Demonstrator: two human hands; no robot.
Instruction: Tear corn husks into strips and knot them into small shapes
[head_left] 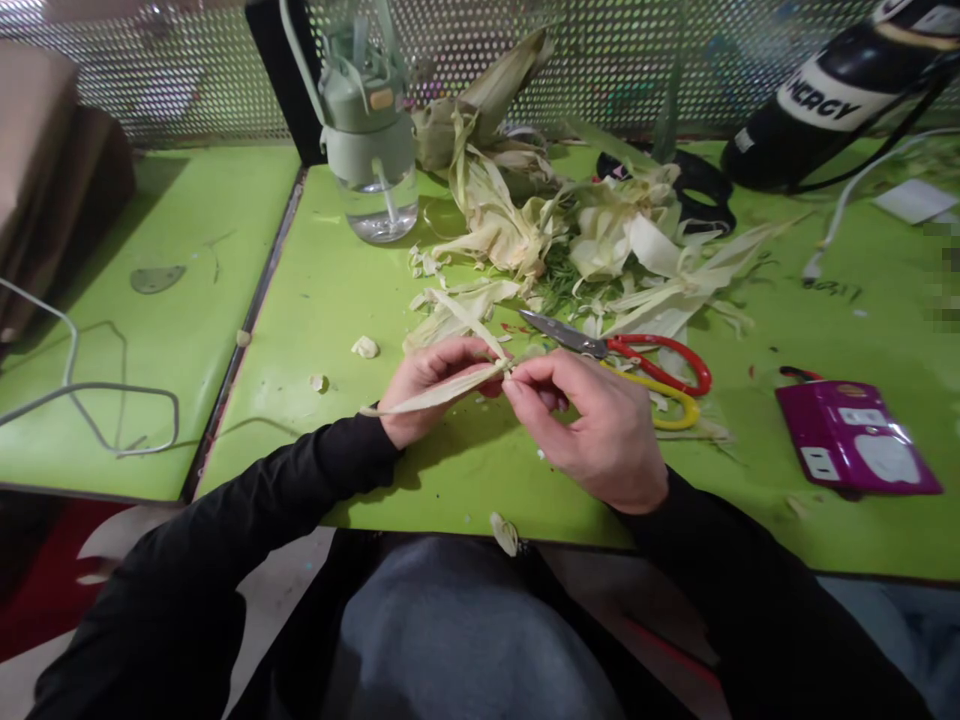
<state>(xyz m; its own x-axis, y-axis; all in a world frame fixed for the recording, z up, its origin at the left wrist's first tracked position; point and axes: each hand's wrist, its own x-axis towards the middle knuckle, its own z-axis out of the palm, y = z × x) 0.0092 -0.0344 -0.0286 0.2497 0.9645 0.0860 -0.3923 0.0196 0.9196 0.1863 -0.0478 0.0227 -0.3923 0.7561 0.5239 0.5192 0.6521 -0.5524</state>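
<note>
Between my two hands is a pale corn husk strip, with a small knot-like lump where my fingertips meet. My left hand is closed around it from the left, its fingers partly hidden behind the strip. My right hand pinches the same lump from the right with thumb and forefinger. Just beyond my right hand lie scissors with one red and one yellow handle, blades pointing left. A heap of loose corn husks spreads behind them, with green shreds among it.
A water bottle stands at the back, left of the husks. A black bottle leans at the back right. On the right lies a purple packet; a grey wire hook is at left. A perforated metal screen borders the green table.
</note>
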